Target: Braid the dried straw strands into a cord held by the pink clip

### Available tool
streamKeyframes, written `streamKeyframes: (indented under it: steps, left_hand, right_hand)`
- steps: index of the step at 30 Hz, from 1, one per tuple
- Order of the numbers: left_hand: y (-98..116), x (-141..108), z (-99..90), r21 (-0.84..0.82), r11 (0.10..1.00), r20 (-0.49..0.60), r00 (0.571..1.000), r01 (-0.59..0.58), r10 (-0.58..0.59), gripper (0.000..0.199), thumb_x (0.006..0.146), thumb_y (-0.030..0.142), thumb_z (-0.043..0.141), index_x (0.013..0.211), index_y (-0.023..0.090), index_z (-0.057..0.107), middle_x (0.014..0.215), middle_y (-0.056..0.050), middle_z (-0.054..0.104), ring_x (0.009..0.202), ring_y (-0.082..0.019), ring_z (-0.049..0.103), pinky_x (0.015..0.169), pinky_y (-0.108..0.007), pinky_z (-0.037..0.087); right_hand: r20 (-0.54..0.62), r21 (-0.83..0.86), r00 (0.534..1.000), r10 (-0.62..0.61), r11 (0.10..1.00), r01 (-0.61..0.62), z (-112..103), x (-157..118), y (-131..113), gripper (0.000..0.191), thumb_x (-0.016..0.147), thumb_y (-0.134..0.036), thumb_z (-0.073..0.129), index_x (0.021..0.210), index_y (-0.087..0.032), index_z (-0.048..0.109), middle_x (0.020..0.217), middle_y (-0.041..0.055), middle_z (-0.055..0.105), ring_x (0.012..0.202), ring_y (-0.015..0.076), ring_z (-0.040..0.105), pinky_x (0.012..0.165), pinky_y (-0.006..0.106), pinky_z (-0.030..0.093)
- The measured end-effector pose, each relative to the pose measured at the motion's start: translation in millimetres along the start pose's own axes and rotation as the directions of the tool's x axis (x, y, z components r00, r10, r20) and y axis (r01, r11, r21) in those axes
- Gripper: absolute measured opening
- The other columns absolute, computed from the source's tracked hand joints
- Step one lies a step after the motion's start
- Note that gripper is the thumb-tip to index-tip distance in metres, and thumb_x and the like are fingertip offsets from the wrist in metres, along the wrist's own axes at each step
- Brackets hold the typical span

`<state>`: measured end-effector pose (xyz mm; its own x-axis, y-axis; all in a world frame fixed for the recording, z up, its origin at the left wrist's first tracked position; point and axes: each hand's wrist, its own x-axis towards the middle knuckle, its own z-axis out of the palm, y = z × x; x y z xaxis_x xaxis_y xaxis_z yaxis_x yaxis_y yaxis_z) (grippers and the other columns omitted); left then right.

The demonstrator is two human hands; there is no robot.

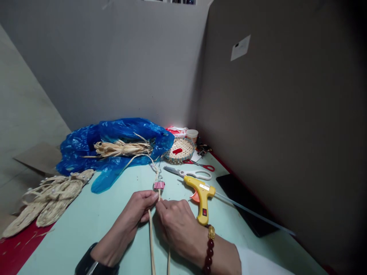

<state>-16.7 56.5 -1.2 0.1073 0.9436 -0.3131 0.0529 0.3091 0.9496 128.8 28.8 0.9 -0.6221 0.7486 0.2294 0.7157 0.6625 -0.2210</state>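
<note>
My left hand (142, 206) pinches pale straw strands (151, 236) between thumb and fingers, just below a pink binder clip (159, 185). Close beside it, my right hand (179, 223) is closed on the strands too, its knuckles hiding the fingertips. Two long strand ends hang down from my hands towards the near edge of the view. Above the clip, a thin straw braid (156, 173) runs up and leftwards. A yellow hot glue gun (203, 194) with a long glue stick lies just right of my right hand.
White-handled scissors (197, 174) and red-handled scissors (205, 166) lie beyond the glue gun. Behind them are a woven basket (187, 147) and a paper cup (192, 134). A blue plastic bag (77, 149) holds a straw bundle (123, 148). Woven sandals (54, 200) lie left; a black tablet-like slab (243, 202) lies right.
</note>
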Motion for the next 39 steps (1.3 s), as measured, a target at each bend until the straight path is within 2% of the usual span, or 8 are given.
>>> streamKeyframes:
  steps: [3, 7, 9, 12, 19, 25, 34, 39]
  left_hand:
    - [0, -1, -2.3, -0.007, 1.000, 0.018, 1.000, 0.012, -0.012, 0.032, 0.061, 0.042, 0.072, 0.063, 0.013, 0.060, 0.046, 0.008, 0.040, 0.037, -0.002, 0.020, 0.037, -0.019, 0.010]
    - [0, -4, -3.6, -0.030, 0.999, 0.042, 0.999, 0.017, -0.016, 0.028, 0.063, 0.038, 0.071, 0.064, 0.013, 0.059, 0.048, 0.009, 0.039, 0.038, -0.001, 0.020, 0.038, -0.018, 0.009]
    - [0, -5, -3.9, -0.034, 0.999, 0.054, 0.998, 0.018, -0.016, 0.028, 0.063, 0.038, 0.071, 0.066, 0.013, 0.059, 0.049, 0.008, 0.041, 0.039, -0.001, 0.022, 0.039, -0.018, 0.009]
    - [1, -6, -3.8, -0.013, 0.999, 0.070, 0.997, 0.032, -0.031, 0.028, 0.063, 0.038, 0.071, 0.066, 0.012, 0.059, 0.051, 0.005, 0.048, 0.040, -0.002, 0.026, 0.040, -0.018, 0.010]
    - [2, -9, -0.6, 0.164, 0.986, 0.014, 1.000, -0.016, 0.014, 0.024, 0.065, 0.037, 0.065, 0.061, 0.014, 0.058, 0.047, 0.009, 0.034, 0.042, -0.005, 0.023, 0.042, -0.020, 0.015]
    - [4, -11, -9.1, 0.378, 0.920, 0.001, 0.993, -0.107, 0.114, 0.029, 0.073, 0.041, 0.053, 0.059, 0.016, 0.059, 0.046, 0.007, 0.035, 0.046, -0.010, 0.026, 0.046, -0.023, 0.019]
    - [2, -34, 24.6, 0.718, 0.667, -0.021, 0.951, -0.201, 0.309, 0.025, 0.083, 0.026, 0.043, 0.061, 0.020, 0.054, 0.064, -0.007, 0.062, 0.062, -0.023, 0.054, 0.062, -0.032, 0.029]
    - [-3, -43, 44.5, 0.938, 0.307, 0.078, 0.961, -0.161, 0.267, 0.034, 0.088, 0.012, 0.030, 0.096, 0.015, 0.062, 0.089, -0.018, 0.071, 0.077, -0.030, 0.067, 0.064, -0.034, 0.034]
  right_hand:
    - [-0.013, -0.006, 1.000, 0.008, 1.000, -0.008, -5, 1, 2, 0.017, 0.085, -0.018, 0.048, 0.096, -0.015, 0.061, 0.081, 0.0066, 0.066, 0.068, 0.0199, 0.056, 0.054, 0.031, 0.025]
    - [-0.167, 0.268, 0.936, 0.309, 0.928, -0.258, -17, 7, 11, 0.027, 0.093, -0.034, 0.045, 0.086, -0.017, 0.064, 0.083, 0.0071, 0.065, 0.080, 0.0194, 0.057, 0.069, 0.029, 0.035]
    - [-0.095, 0.477, 0.910, 0.404, 0.821, -0.314, -18, 12, 16, 0.029, 0.093, -0.033, 0.045, 0.082, -0.015, 0.064, 0.080, 0.0066, 0.065, 0.079, 0.0175, 0.056, 0.071, 0.027, 0.036]
    - [0.116, 0.693, 0.931, 0.347, 0.643, -0.326, -11, 18, 22, 0.029, 0.091, -0.028, 0.045, 0.072, -0.015, 0.062, 0.063, 0.0013, 0.061, 0.062, 0.0124, 0.055, 0.063, 0.023, 0.037]
    - [0.131, 0.739, 0.897, 0.422, 0.562, -0.372, 6, 24, 25, 0.023, 0.082, -0.020, 0.051, 0.065, -0.012, 0.064, 0.056, -0.0018, 0.053, 0.052, 0.0084, 0.042, 0.051, 0.019, 0.031]
    - [0.040, 0.713, 0.880, 0.474, 0.603, -0.357, 2, 22, 21, 0.021, 0.077, -0.018, 0.053, 0.063, -0.012, 0.067, 0.055, 0.0001, 0.056, 0.055, 0.0100, 0.045, 0.053, 0.021, 0.030]
    - [0.006, 0.739, 0.900, 0.436, 0.604, -0.297, 3, 18, 23, 0.024, 0.072, -0.014, 0.049, 0.049, -0.013, 0.054, 0.048, -0.0042, 0.036, 0.053, 0.0089, 0.031, 0.050, 0.022, 0.023]
    - [0.102, 0.816, 0.927, 0.361, 0.502, -0.286, 1, 18, 30, 0.023, 0.071, -0.015, 0.048, 0.050, -0.013, 0.057, 0.050, -0.0038, 0.042, 0.052, 0.0088, 0.035, 0.050, 0.020, 0.028]
